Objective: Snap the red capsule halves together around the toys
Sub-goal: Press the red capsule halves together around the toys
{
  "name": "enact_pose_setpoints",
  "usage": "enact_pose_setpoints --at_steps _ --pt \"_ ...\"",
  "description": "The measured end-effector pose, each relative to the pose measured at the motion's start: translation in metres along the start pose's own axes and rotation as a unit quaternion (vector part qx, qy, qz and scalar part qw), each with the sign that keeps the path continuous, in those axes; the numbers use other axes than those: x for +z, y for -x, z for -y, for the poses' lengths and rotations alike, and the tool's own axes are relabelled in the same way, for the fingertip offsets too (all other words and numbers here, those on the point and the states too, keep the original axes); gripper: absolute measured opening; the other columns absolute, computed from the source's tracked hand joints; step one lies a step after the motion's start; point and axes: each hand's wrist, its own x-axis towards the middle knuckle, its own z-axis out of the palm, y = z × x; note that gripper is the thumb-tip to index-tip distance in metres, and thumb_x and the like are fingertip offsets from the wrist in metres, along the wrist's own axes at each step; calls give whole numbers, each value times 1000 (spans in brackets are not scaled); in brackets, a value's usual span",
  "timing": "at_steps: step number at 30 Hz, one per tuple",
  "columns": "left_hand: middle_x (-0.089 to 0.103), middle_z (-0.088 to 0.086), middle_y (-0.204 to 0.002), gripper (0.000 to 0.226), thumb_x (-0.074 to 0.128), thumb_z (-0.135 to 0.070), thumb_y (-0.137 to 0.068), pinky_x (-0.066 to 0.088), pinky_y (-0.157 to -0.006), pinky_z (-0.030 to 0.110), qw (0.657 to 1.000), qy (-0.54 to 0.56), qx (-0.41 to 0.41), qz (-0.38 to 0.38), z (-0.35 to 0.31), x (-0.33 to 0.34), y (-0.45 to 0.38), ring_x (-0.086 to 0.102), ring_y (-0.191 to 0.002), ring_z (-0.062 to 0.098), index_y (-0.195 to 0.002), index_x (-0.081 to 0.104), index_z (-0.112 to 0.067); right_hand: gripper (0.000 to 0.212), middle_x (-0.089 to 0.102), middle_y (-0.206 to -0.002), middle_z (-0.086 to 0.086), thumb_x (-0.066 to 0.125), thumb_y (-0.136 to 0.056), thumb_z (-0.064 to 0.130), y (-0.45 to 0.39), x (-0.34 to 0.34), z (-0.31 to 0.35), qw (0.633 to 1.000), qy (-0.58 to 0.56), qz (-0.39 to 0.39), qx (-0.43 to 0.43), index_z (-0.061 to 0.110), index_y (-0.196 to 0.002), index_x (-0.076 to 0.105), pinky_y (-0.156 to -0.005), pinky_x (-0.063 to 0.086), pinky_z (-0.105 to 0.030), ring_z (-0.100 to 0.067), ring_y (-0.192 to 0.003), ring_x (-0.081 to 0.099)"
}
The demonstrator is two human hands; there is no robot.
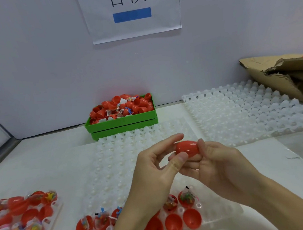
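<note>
Capsule, red and egg-shaped, sits above the desk, pinched between both hands: left hand on one end, right hand cupping the other. Squeeze straight along its axis, halves aligned, until the seam closes evenly.

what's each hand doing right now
Left hand: pinching the left end of the red capsule between thumb and fingers.
Right hand: fingers curled round the capsule's right end, holding it.
</note>
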Motion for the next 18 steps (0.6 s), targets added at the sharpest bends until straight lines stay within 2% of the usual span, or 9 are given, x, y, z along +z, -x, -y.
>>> enact_pose_setpoints --at_steps 5,6,9,11,13,15,18 --pt "74 -7 -103 23 73 -21 -80 54 -85 20 1000 -11 14 -12 1 1 -1 67 -106 14 -102 74 -27 59 58 -123 -39 56 -85 40 2 1 1 999 6 3 36 -11 -114 65 -100 50 -45 -48 -119 57" --pt "74 -7 -103 23 73 -22 -80 55 -85 23 1000 -16 16 -13 1 1 -1 66 -107 14 -101 73 -29 62 60 -121 -39 56 -86 42 2 2 1 999 19 -4 36 -12 -115 64 -97 52 -45 -48 -117 58" --pt "73 -10 -104 23 76 -22 -81 57 -87 27 999 -34 22 -19 1 2 -1 66 -108 11 -101 71 -30 59 69 -100 -31 63 -85 42 1 2 1 997 53 -59 6 -13 -107 66 -75 59 -34 -36 -91 69" --pt "73 -12 -104 24 80 -19 -80 56 -84 21 998 -43 28 -28 1 3 0 67 -106 8 -100 71 -28 41 71 -95 -28 69 -86 35 0 2 1 988 104 -103 -41 -3 -101 71 -69 58 -29 -30 -82 71" --pt "73 -14 -100 26 82 -26 -74 55 -80 17 996 -63 37 -41 1 4 0 68 -101 7 -98 70 -28 31 74 -89 -23 72 -76 35 1 2 1 975 154 -137 -86 10 -94 75 -70 58 -27 -27 -78 73" --pt "73 -12 -94 31 84 -35 -68 55 -77 16 995 -79 40 -46 1 5 0 70 -97 8 -93 69 -28 31 75 -83 -19 74 -68 39 1 1 0 964 184 -157 -111 16 -88 75 -70 58 -26 -28 -76 74" --pt "74 -6 -94 34 90 -24 -67 58 -79 24 997 -63 31 -13 1 0 0 71 -97 13 -92 67 -27 33 75 -83 -17 72 -67 44 1 0 1 956 216 -152 -125 19 -87 77 -69 58 -25 -29 -77 75"
